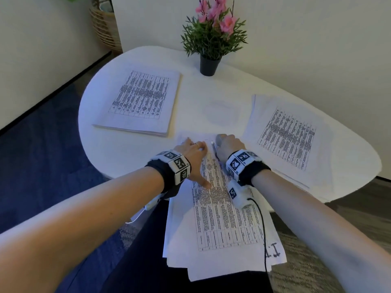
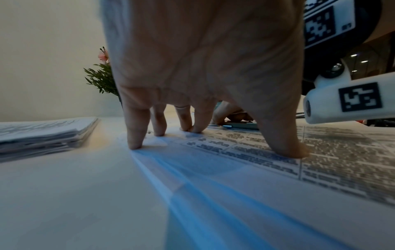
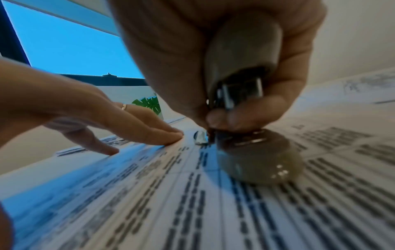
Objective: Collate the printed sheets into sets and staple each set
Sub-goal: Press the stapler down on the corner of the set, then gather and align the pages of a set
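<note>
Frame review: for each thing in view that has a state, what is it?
Left hand: open, fingertips pressing the near set flat.
Right hand: gripping the grey stapler.
Grey stapler: held over the near set's far end; whether it is pressed shut is unclear.
Near set of printed sheets: lying flat, overhanging the table edge.
Far-left paper stack: squared, untouched.
Right paper pile: loosely fanned.
Potted pink-flowered plant: upright.

hands (image 1: 208, 151) on sheets (image 1: 220, 208), two stacks (image 1: 141, 100)

Grey stapler (image 3: 245, 71) on printed set (image 1: 222, 218); two stacks (image 1: 143, 100) (image 1: 289, 136) apart
</note>
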Demonstrator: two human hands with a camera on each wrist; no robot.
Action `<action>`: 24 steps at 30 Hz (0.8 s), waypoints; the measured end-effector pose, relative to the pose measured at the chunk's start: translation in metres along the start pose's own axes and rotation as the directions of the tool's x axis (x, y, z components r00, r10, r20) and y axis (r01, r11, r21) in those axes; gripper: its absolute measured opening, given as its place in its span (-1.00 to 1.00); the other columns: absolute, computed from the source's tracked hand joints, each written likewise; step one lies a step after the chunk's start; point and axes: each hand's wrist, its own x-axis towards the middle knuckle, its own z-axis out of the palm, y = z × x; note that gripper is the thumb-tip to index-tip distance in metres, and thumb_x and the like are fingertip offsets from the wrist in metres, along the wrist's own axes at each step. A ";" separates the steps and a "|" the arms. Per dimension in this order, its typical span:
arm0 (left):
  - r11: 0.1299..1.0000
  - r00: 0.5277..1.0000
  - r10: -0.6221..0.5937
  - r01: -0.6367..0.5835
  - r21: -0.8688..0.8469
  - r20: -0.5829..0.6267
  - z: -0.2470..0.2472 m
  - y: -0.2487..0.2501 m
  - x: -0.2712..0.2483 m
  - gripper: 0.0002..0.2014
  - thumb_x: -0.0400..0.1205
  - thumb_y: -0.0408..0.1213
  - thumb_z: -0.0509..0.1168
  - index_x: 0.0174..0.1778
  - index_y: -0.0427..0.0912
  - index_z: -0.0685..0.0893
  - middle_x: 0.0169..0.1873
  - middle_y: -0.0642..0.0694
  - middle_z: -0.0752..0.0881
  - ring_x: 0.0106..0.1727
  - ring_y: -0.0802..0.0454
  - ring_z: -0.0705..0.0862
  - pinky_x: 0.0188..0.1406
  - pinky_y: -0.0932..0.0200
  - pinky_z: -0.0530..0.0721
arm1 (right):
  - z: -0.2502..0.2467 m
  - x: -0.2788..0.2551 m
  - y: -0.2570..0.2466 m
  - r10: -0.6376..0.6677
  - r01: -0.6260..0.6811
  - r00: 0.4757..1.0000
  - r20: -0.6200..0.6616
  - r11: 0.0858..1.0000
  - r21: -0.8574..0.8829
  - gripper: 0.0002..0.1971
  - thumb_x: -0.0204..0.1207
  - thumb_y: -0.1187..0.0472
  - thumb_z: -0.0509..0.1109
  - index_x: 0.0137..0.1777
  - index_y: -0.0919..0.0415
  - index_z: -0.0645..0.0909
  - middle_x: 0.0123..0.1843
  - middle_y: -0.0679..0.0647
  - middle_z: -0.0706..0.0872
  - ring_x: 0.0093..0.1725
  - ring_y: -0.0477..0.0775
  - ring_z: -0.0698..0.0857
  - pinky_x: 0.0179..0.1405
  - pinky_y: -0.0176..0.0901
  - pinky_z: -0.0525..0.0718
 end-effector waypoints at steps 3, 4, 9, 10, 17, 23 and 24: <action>1.000 1.000 0.002 -0.002 0.017 -0.009 0.001 -0.001 0.000 0.25 0.21 0.59 0.25 0.66 -0.15 0.06 0.65 -0.04 0.10 0.50 -0.20 0.25 0.25 -0.14 0.55 | -0.002 0.001 0.001 0.008 -0.009 0.999 -0.034 1.000 -0.015 -0.64 0.63 0.08 0.24 0.29 0.30 0.37 0.03 0.22 0.62 -0.04 0.26 0.63 -0.18 -0.03 0.54; 1.000 1.000 0.003 -0.003 0.029 -0.007 0.001 -0.001 0.000 0.25 0.21 0.59 0.24 0.67 -0.16 0.04 0.65 -0.05 0.10 0.50 -0.21 0.26 0.24 -0.14 0.56 | -0.005 0.003 0.005 -0.040 0.036 0.998 -0.051 0.997 -0.073 -0.62 0.62 0.07 0.25 0.32 0.28 0.34 0.05 0.23 0.65 -0.08 0.25 0.63 -0.21 -0.02 0.52; 0.999 1.000 -0.009 0.009 0.035 -0.001 0.001 0.000 0.001 0.25 0.23 0.58 0.24 0.67 -0.17 0.01 0.65 -0.05 0.08 0.49 -0.22 0.25 0.23 -0.14 0.57 | -0.010 0.008 0.006 -0.123 0.104 0.989 -0.084 0.974 -0.200 -0.67 0.62 0.09 0.26 0.28 0.24 0.35 0.08 0.24 0.67 -0.08 0.25 0.62 -0.21 -0.03 0.46; 1.000 1.000 -0.013 0.013 0.027 -0.002 0.000 0.000 0.000 0.25 0.24 0.58 0.25 0.67 -0.17 0.01 0.64 -0.05 0.09 0.50 -0.22 0.25 0.24 -0.14 0.56 | -0.009 0.006 0.001 -0.085 0.073 0.992 -0.091 0.989 -0.125 -0.69 0.63 0.09 0.24 0.25 0.27 0.38 0.12 0.25 0.65 0.02 0.28 0.64 -0.17 -0.02 0.50; 1.000 1.000 -0.021 0.021 0.017 -0.002 0.002 0.001 -0.001 0.23 0.24 0.57 0.26 0.67 -0.16 0.02 0.64 -0.07 0.12 0.51 -0.22 0.26 0.28 -0.15 0.53 | -0.016 0.011 -0.019 0.060 -0.055 0.997 -0.049 0.992 0.110 -0.56 0.68 0.01 0.17 0.29 0.43 0.41 0.25 0.33 0.59 0.19 0.32 0.64 0.12 0.07 0.65; 0.996 1.000 0.019 -0.019 -0.091 0.005 0.005 -0.012 0.001 0.22 0.23 0.52 0.33 0.66 -0.15 0.07 0.68 -0.05 0.02 0.61 -0.18 0.12 0.48 -0.18 0.34 | -0.004 0.011 -0.006 -0.051 0.050 0.998 -0.039 0.998 -0.036 -0.55 0.64 -0.09 0.19 0.30 0.28 0.36 0.05 0.23 0.66 -0.14 0.24 0.63 -0.27 -0.06 0.52; 0.992 1.000 0.010 -0.011 -0.123 -0.007 0.007 -0.014 0.001 0.22 0.22 0.51 0.36 0.65 -0.16 0.10 0.67 -0.06 0.02 0.62 -0.17 0.11 0.50 -0.17 0.32 | -0.002 0.010 -0.004 -0.070 0.066 0.996 -0.047 0.995 -0.069 -0.56 0.63 -0.10 0.20 0.29 0.26 0.36 0.06 0.24 0.67 -0.09 0.26 0.65 -0.26 -0.06 0.51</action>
